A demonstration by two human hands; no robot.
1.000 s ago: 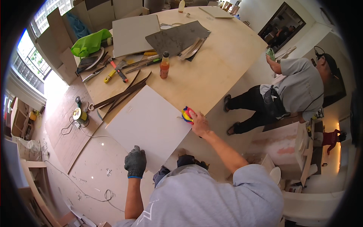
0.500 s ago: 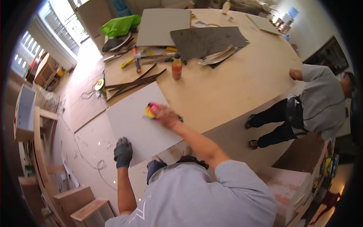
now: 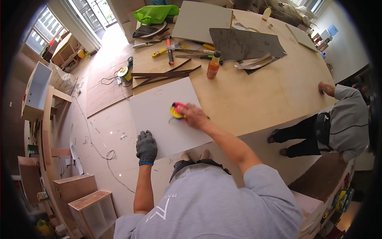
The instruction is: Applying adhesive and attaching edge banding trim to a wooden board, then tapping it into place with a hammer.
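A pale grey flat panel (image 3: 159, 127) lies on the near left part of the large wooden worktop. My right hand (image 3: 195, 116), bare and slightly blurred, is closed around a small rounded red-and-yellow hand tool (image 3: 177, 111) over the panel's face. The tool's exact kind is hard to make out, and the fingers partly cover it. In a dark grey knitted glove, my left hand (image 3: 146, 146) lies on the panel's near left edge with its fingers stretched out flat.
Dark strips (image 3: 163, 74), a red-handled hammer (image 3: 170, 51) and an orange bottle (image 3: 213, 65) stand or lie beyond the panel. Farther back are a dark grey sheet (image 3: 246, 44) and a green bag (image 3: 155, 14). Another person (image 3: 344, 119) stands at the right. A cable (image 3: 107, 155) crosses the floor.
The whole view has shifted, so the worktop and its things sit farther right. My right hand remains over the panel with the tool; my left hand stays at its edge.
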